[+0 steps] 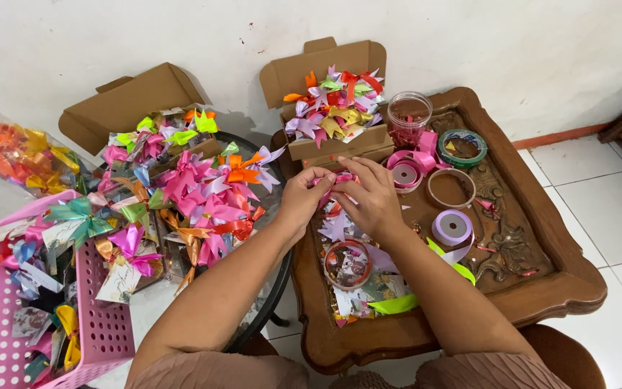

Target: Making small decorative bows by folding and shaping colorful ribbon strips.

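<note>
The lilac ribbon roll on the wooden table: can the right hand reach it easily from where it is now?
Probably yes. The lilac ribbon roll lies just right of the right hand, with nothing standing between them. But that hand and the left hand are both pinching a pink ribbon piece, so it is occupied.

1. The left hand and the right hand were bare, with no gloves, and no rings or watch could be made out.
2. Both forearms were uncovered up to the elbows.
3. Dusty brownish-pink fabric, finely ribbed or pleated, covered the upper arms or lap at the lower edge of the view.
</note>
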